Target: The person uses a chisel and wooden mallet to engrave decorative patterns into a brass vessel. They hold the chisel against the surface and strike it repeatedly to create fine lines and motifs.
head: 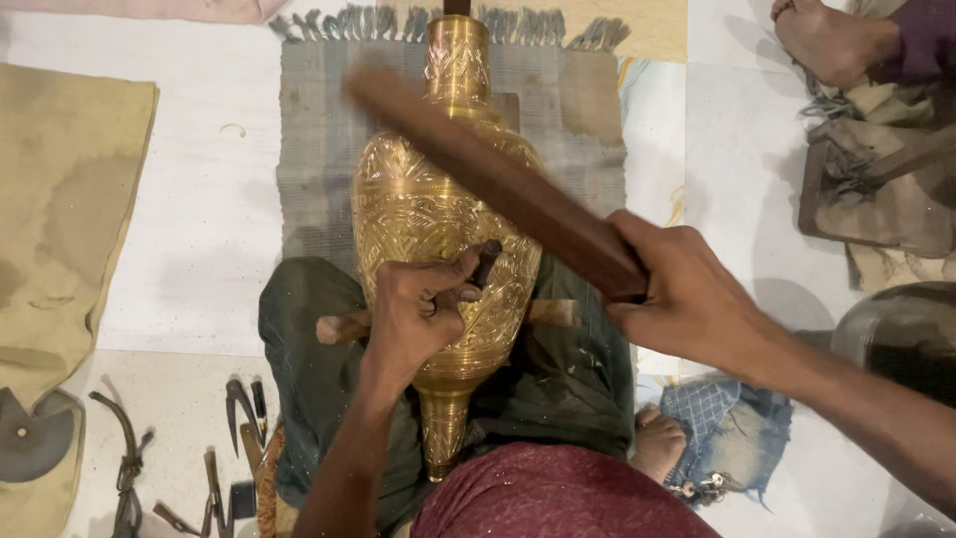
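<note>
Fingers of my left hand point(418, 309) pinch dark chisel point(486, 264) against engraved brass vase point(438, 214) lying across my lap on wooden rod point(553, 313). Right hand point(687, 294) fingers wrapped tight round wooden mallet stick point(498, 179), blurred above vase. Grey fringed mat point(319, 120) beneath.

Wooden mallet point(488, 179): far end smeared by motion blur, its handle end hidden inside the right hand point(687, 299). Chisel point(485, 265): shaft buried in the left hand point(418, 314); whether its tip meets the brass vase point(428, 214) cannot be told. Vase neck cut by the top edge. Small tools point(224, 468) at lower left too small to identify.
</note>
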